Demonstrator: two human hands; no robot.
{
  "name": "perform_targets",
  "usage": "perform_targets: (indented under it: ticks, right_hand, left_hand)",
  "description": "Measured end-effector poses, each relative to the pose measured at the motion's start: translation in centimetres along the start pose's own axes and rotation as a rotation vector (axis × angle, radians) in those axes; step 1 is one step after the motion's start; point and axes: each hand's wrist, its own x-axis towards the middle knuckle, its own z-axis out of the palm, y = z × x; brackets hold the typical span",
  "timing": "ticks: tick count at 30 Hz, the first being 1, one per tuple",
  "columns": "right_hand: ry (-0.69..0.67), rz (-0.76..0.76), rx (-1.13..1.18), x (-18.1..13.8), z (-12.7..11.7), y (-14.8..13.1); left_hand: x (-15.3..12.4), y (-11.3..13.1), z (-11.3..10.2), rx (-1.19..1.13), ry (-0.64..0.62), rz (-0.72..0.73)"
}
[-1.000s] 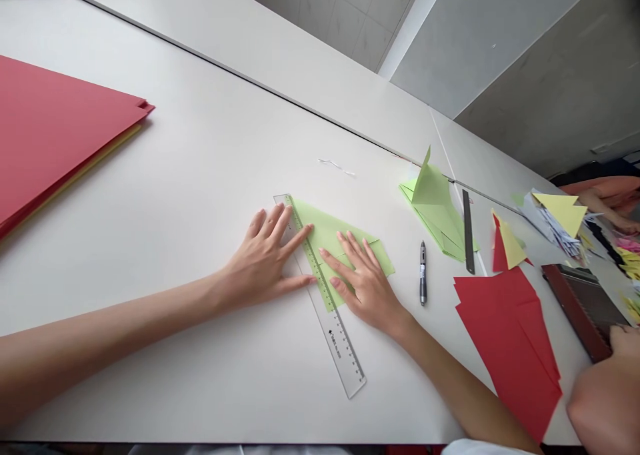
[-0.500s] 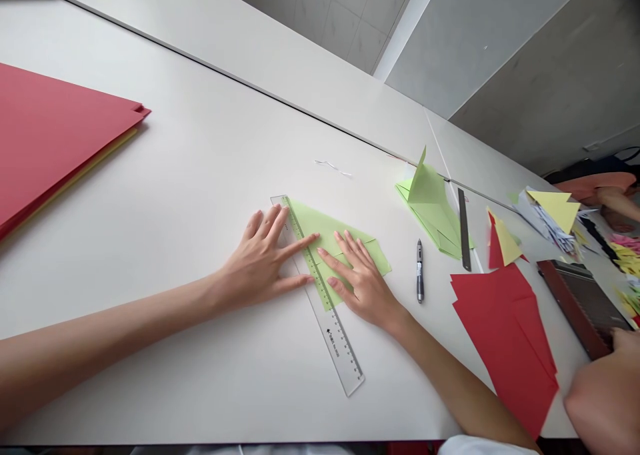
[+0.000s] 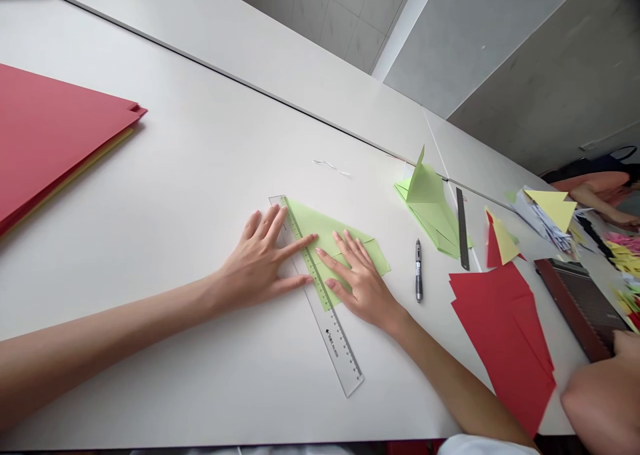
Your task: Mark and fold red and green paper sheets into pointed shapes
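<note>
A clear plastic ruler [image 3: 336, 340] lies slantwise over the left edge of a folded green paper [image 3: 327, 223]. My left hand [image 3: 267, 258] rests on the ruler with its fingers spread, the index fingertip reaching across to the paper. Flat on the green paper lies my right hand [image 3: 359, 278], fingers stretched out and apart, its thumb and index tips close to the ruler's marked edge. Neither hand is wrapped around anything. Part of the paper is hidden under the right hand.
Right of my hands lie a pen [image 3: 419, 271], folded green papers [image 3: 433, 208], a dark metal ruler [image 3: 463, 228] and red papers [image 3: 503, 335]. A paper trimmer [image 3: 575, 308] is under another person's hand [image 3: 627, 345]. Large red sheets [image 3: 55, 135] lie at left.
My hands, the clear ruler and the green paper keep their places. The view shifts very slightly. At the far right, another person's arm has moved.
</note>
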Motion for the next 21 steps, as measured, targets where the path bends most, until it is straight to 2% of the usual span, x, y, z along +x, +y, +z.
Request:
perform_targets:
  ticks: [9, 17, 21]
  right_hand:
    - [-0.026, -0.011, -0.125, 0.9, 0.3, -2.6]
    - [0.112, 0.298, -0.323, 0.1, 0.8, 0.4]
    - [0.128, 0.381, -0.384, -0.6, 1.0, 1.6]
  left_hand:
    - [0.1, -0.1, 0.0, 0.005, 0.000, -0.003]
    - [-0.1, -0.2, 0.0, 0.005, 0.005, 0.006]
    - [-0.1, -0.2, 0.1, 0.012, -0.009, 0.000]
